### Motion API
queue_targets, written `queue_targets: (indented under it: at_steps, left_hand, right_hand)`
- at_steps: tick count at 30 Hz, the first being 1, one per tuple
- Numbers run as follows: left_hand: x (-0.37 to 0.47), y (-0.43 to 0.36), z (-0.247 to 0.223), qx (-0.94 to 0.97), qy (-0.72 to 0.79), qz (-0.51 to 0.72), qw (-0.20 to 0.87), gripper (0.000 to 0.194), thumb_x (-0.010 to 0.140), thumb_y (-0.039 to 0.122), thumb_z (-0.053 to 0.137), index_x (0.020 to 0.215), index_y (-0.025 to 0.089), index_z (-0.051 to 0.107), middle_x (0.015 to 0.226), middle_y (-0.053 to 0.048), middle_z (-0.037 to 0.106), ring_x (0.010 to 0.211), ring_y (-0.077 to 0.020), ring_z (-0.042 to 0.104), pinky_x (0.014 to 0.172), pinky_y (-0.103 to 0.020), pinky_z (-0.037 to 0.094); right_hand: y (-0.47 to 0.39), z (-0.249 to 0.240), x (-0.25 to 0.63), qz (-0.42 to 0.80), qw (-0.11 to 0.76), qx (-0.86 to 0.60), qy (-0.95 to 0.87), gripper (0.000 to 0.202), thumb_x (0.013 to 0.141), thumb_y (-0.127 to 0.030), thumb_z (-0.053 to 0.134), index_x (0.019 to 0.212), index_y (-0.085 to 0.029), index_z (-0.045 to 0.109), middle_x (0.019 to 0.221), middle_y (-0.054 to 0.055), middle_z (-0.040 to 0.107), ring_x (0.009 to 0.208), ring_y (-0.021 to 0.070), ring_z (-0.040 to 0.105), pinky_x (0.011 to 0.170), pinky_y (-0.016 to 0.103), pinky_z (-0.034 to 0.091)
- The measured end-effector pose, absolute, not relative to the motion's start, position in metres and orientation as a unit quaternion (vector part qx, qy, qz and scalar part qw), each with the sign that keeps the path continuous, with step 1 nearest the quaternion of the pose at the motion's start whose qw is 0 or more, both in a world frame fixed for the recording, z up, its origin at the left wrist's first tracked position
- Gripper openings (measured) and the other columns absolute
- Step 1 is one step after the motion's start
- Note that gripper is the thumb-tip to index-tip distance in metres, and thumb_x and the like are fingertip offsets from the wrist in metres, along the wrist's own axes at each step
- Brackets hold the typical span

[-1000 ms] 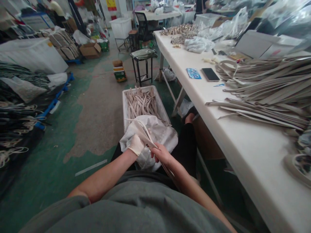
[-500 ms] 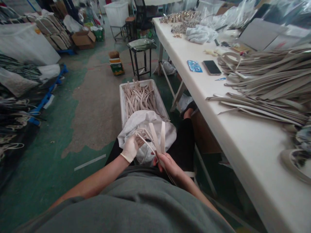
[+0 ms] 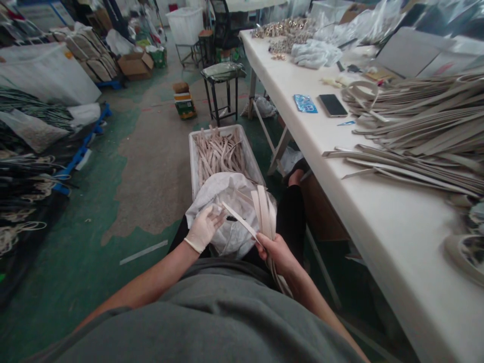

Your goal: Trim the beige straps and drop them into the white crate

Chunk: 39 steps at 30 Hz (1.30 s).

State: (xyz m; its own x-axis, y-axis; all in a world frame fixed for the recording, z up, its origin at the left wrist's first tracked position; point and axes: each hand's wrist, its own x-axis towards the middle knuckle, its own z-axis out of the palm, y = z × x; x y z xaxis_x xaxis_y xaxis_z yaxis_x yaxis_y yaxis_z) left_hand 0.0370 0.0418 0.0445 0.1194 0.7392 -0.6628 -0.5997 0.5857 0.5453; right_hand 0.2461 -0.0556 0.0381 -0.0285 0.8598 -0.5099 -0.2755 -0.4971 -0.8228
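Note:
My right hand point(image 3: 278, 253), bare, is closed round a bundle of beige flat straps point(image 3: 263, 209). Their upper ends fan out above the fist and their tails hang below it. One strap point(image 3: 241, 221) points away from the bundle toward my left hand point(image 3: 205, 231), which wears a pale glove. The left fingers are apart, close to that strap's tip, and I see nothing gripped in them. Beneath both hands a whitish plastic bag point(image 3: 227, 187) lies on my lap, with a small dark item at its middle that I cannot make out.
A white bin point(image 3: 194, 166) of beige straps point(image 3: 219, 151) stands before my knees. To my right, a long white table point(image 3: 378, 222) carries heaped straps point(image 3: 427, 116), a phone point(image 3: 333, 105) and a blue packet point(image 3: 305, 103). A stool point(image 3: 223, 73) stands ahead; blue pallets point(image 3: 81, 143) line the left.
My right hand has moved right with the straps, now bunched more upright. The left hand has drawn slightly left and its fingers have spread off the straps. The view has shifted a little.

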Motion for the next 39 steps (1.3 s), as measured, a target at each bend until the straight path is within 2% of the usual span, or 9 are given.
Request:
queue_targets:
  at_steps: [7, 13, 20, 28, 30, 33, 36, 39]
  left_hand:
    - [0.036, 0.05, 0.056, 0.089, 0.515, 0.464, 0.715, 0.013, 0.083, 0.027, 0.069, 0.08, 0.014, 0.066, 0.074, -0.005, 0.073, 0.067, -0.016, 0.07, 0.066, -0.026, 0.055]
    - [0.039, 0.049, 0.06, 0.114, 0.516, 0.455, 0.717, 0.017, 0.085, 0.031, 0.068, 0.081, 0.014, 0.066, 0.071, -0.005, 0.072, 0.067, -0.0159, 0.07, 0.066, -0.026, 0.054]
    - [0.036, 0.046, 0.057, 0.095, 0.5, 0.444, 0.737, 0.014, 0.082, 0.03, 0.071, 0.084, 0.016, 0.066, 0.075, -0.004, 0.073, 0.072, -0.017, 0.071, 0.07, -0.029, 0.056]
    - [0.045, 0.028, 0.053, 0.159, 0.481, 0.44, 0.741, 0.027, 0.063, 0.028, 0.087, 0.07, 0.015, 0.064, 0.073, -0.002, 0.071, 0.069, -0.0142, 0.067, 0.07, -0.026, 0.055]
    - [0.048, 0.022, 0.054, 0.164, 0.468, 0.432, 0.753, 0.03, 0.06, 0.029, 0.089, 0.07, 0.014, 0.066, 0.074, -0.003, 0.071, 0.07, -0.0154, 0.067, 0.071, -0.027, 0.054]
    - [0.038, 0.025, 0.055, 0.162, 0.462, 0.46, 0.741, 0.03, 0.061, 0.03, 0.089, 0.073, 0.014, 0.068, 0.077, -0.003, 0.072, 0.074, -0.016, 0.067, 0.073, -0.029, 0.053]
    - [0.013, 0.034, 0.058, 0.155, 0.472, 0.522, 0.693, 0.03, 0.061, 0.031, 0.089, 0.076, 0.014, 0.069, 0.08, -0.003, 0.073, 0.076, -0.0149, 0.067, 0.075, -0.028, 0.052]
    - [-0.005, 0.032, 0.06, 0.157, 0.47, 0.54, 0.68, 0.035, 0.058, 0.035, 0.09, 0.076, 0.013, 0.07, 0.079, -0.004, 0.072, 0.074, -0.0149, 0.066, 0.073, -0.027, 0.052]
  right_hand:
    - [-0.065, 0.07, 0.258, 0.544, 0.438, -0.621, -0.356, 0.04, 0.07, -0.055, 0.075, 0.073, -0.016, 0.064, 0.052, -0.002, 0.055, 0.041, 0.0086, 0.043, 0.041, 0.022, 0.033]
    - [-0.067, 0.071, 0.248, 0.54, 0.403, -0.628, -0.39, 0.039, 0.07, -0.054, 0.073, 0.072, -0.016, 0.065, 0.052, -0.002, 0.056, 0.041, 0.0098, 0.044, 0.041, 0.023, 0.036]
    - [-0.067, 0.056, 0.248, 0.512, 0.403, -0.633, -0.419, 0.035, 0.077, -0.051, 0.067, 0.07, -0.017, 0.065, 0.054, -0.001, 0.056, 0.042, 0.0099, 0.044, 0.043, 0.023, 0.036]
    - [-0.056, 0.051, 0.23, 0.42, 0.383, -0.671, -0.476, 0.036, 0.084, -0.05, 0.06, 0.066, -0.019, 0.061, 0.055, 0.0, 0.058, 0.049, 0.0135, 0.051, 0.047, 0.024, 0.039]
    - [-0.044, 0.055, 0.221, 0.43, 0.379, -0.659, -0.487, 0.035, 0.086, -0.049, 0.058, 0.07, -0.019, 0.062, 0.058, 0.001, 0.061, 0.049, 0.0137, 0.054, 0.048, 0.024, 0.041]
    - [-0.03, 0.066, 0.216, 0.522, 0.358, -0.596, -0.494, 0.034, 0.086, -0.051, 0.057, 0.081, -0.019, 0.065, 0.067, 0.003, 0.067, 0.049, 0.0134, 0.057, 0.049, 0.023, 0.044]
    - [-0.025, 0.079, 0.22, 0.582, 0.292, -0.548, -0.525, 0.037, 0.086, -0.052, 0.057, 0.073, -0.018, 0.064, 0.065, 0.003, 0.067, 0.049, 0.0132, 0.058, 0.049, 0.023, 0.045]
    - [-0.017, 0.088, 0.214, 0.529, 0.252, -0.572, -0.573, 0.036, 0.087, -0.046, 0.057, 0.064, -0.019, 0.06, 0.055, 0.0, 0.063, 0.046, 0.0129, 0.056, 0.049, 0.023, 0.042]
